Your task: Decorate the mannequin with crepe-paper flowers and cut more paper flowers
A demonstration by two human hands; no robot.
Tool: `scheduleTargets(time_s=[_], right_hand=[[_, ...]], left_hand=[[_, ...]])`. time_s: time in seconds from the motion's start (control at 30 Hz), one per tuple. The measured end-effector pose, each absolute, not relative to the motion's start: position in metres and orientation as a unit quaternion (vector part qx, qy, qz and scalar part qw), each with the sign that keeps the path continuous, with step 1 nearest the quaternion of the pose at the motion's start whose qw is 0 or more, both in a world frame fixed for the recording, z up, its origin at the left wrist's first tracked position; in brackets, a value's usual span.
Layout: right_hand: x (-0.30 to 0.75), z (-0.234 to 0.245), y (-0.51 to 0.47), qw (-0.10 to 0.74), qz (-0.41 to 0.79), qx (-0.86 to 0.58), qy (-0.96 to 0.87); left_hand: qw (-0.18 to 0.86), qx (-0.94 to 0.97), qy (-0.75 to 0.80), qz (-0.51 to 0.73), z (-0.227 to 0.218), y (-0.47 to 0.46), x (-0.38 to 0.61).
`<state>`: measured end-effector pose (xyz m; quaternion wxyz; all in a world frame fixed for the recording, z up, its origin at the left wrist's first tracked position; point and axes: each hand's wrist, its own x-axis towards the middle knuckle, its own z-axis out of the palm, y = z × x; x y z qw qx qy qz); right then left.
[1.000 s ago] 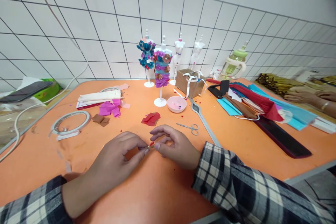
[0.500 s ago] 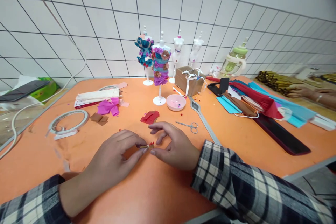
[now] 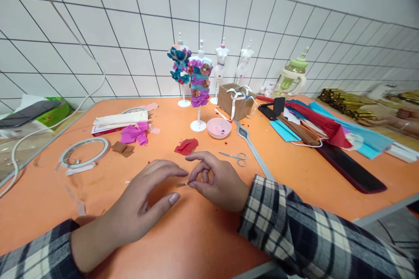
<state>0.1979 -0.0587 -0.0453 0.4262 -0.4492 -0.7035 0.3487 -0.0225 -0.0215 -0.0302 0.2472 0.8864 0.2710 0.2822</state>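
Observation:
Between thumb and index finger, my right hand (image 3: pixel 218 183) pinches one end of a small piece of brown and red paper (image 3: pixel 181 185). The brown end sticks out to the left, and a pale band shows near my fingertips. My left hand (image 3: pixel 140 209) is open just left of it, thumb and fingers apart, touching nothing I can see. Beyond the hands lie crumpled red paper (image 3: pixel 186 146) and small scissors (image 3: pixel 233 157). A pink bowl (image 3: pixel 219 128) with tiny bits in it stands behind them, beside a mini dress form (image 3: pixel 200 83) covered in purple, blue and brown paper.
On the left lie a tape roll (image 3: pixel 84 152), brown paper (image 3: pixel 122 149) and purple paper (image 3: pixel 135 133). A cardboard box (image 3: pixel 236 101) with white ribbon stands behind. Coloured paper sheets (image 3: pixel 327 126), a dark phone (image 3: pixel 352 163) and a bottle (image 3: pixel 291 77) are right. Another person's hand (image 3: pixel 388 120) shows far right.
My left fingers have let go of the small paper piece and spread apart, moving slightly left. The right thumb and index finger have closed on its other end.

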Motion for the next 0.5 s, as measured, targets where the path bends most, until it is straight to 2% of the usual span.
scheduleTargets(time_s=[0.2,0.4,0.5], right_hand=[[0.199,-0.046,-0.060,0.418,0.236,-0.411,-0.775],[0.196,-0.047,-0.060,0.400,0.200,-0.394,-0.803],[0.210,-0.032,-0.056,0.360,0.173,-0.397,-0.826]], left_hand=[[0.298,0.871,0.303,0.246,-0.028,-0.017,-0.012],[0.364,0.843,0.312,0.244,-0.032,-0.017,-0.011],[0.378,0.829,0.323,0.257,-0.035,-0.014,-0.013]])
